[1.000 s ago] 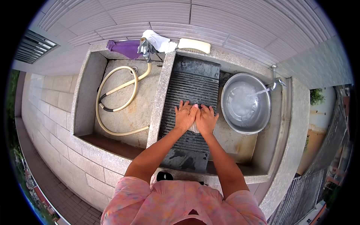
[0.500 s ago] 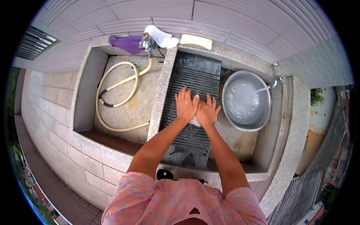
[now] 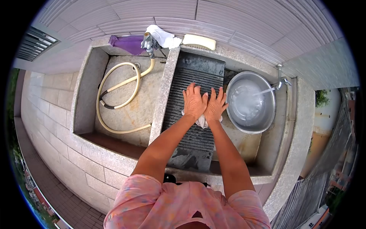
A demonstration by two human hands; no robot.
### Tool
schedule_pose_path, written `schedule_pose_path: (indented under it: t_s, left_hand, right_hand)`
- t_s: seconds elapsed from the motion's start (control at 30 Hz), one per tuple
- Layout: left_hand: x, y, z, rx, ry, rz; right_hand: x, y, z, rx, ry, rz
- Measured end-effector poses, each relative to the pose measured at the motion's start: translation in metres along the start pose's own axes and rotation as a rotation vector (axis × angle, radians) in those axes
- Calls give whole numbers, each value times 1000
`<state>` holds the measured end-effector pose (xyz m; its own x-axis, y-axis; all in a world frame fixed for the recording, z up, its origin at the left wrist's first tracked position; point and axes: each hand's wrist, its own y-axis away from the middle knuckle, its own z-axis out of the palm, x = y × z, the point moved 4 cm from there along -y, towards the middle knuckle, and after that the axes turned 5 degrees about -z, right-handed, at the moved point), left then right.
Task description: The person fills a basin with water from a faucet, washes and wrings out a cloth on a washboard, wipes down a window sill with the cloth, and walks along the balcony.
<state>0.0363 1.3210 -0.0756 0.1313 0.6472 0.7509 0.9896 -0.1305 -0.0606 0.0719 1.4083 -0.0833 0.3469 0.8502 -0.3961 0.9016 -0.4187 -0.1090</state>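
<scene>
My left hand [image 3: 195,104] lies flat on the dark ridged washboard [image 3: 190,143], its fingers stretched out and pointing up the slope. Right beside it, the thumbs nearly meeting, my right hand [image 3: 215,107] is also flat with spread fingers. Under the heels of both hands a pale, wet-looking cloth [image 3: 201,121] is pressed against the ridges; most of it is hidden. Just right of my right hand stands a metal basin [image 3: 271,114] with water in it. A running tap [image 3: 281,82] pours into the basin.
In the left sink [image 3: 126,99] lies a coiled cream hose [image 3: 139,86] joined to another tap [image 3: 148,42]. Along the back ledge are a purple cloth [image 3: 127,44], a white cloth [image 3: 162,37] and a cream block [image 3: 199,41]. A stone divider [image 3: 164,87] separates the basins.
Both hands have slid a little up the washboard and to the right. More of the pale cloth now shows below and beside them.
</scene>
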Motion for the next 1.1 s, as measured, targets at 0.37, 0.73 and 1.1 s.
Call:
schedule_pose_path:
  t_s: [0.37, 0.73, 1.1]
  left_hand:
    - [-3, 137, -59, -172, 122, 235]
    - [-2, 53, -24, -459, 220, 281]
    - [-15, 39, -8, -486, 215, 99]
  right_hand:
    - [-17, 160, -43, 261, -315, -51]
    - [0, 67, -20, 28, -491, -311]
    - [4, 36, -11, -196, -479, -401]
